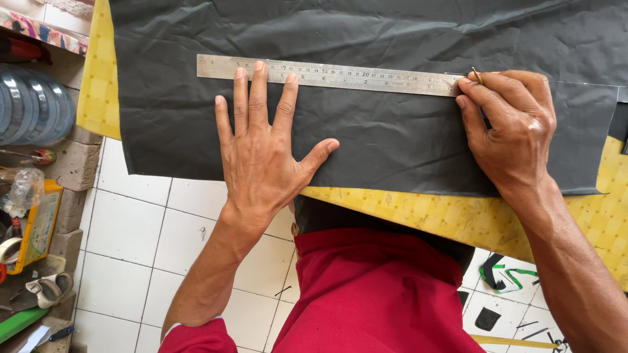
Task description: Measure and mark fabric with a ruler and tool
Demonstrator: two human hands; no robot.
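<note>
Red sleeve [376, 294] closest below, between both forearms. Beyond it, yellow checked surface [445, 219] under dark grey fabric [392, 140], wrinkled, spread beneath both hands. Steel ruler [327, 75] laid across fabric, pinned under fingertips of left hand [261, 153], splayed flat, gripping nothing. Right hand [513, 127] at ruler's right end, closed around thin marking tool [477, 76], tip against ruler's edge. Likely best: firm downward pressure, tool tight to edge, wrinkles smoothed first. Left of left hand, clear bottles [33, 104], tape roll [10, 250], clutter on white tiled floor [131, 229]; scraps below right forearm.
</note>
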